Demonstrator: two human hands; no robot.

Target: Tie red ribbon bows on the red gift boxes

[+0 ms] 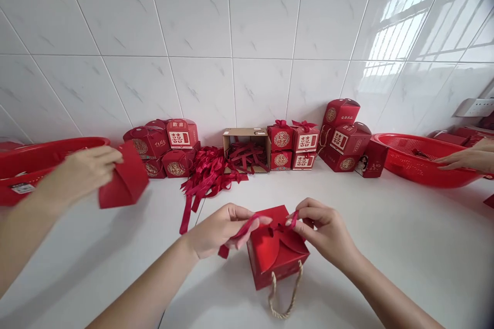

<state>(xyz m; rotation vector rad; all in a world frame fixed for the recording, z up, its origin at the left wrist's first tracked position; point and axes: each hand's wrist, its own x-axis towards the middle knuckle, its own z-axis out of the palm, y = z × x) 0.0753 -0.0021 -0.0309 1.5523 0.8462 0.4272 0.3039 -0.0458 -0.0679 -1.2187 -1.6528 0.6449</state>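
A red gift box (pixel 283 257) sits on the white table in front of me, its curved top flaps folded together and a twisted rope handle (pixel 283 313) hanging at its near side. Dark red ribbon (pixel 246 228) runs across the top through the middle of the flaps. My left hand (pixel 224 229) is closed on one length of it, the tail dangling below the fingers. Between thumb and fingers of my right hand (pixel 324 226), the other end is pinched. Whether the ribbon is knotted at the centre is hard to see.
Beyond the box lie a pile of loose ribbons (pixel 208 167) and a cardboard box (pixel 247 132) of ribbons. Stacked gift boxes (pixel 179 136) line the tiled wall. At left, another person's hand (pixel 83 172) holds a red box (pixel 125 180); at right, another hand (pixel 469 158) touches a red basket (pixel 417 167).
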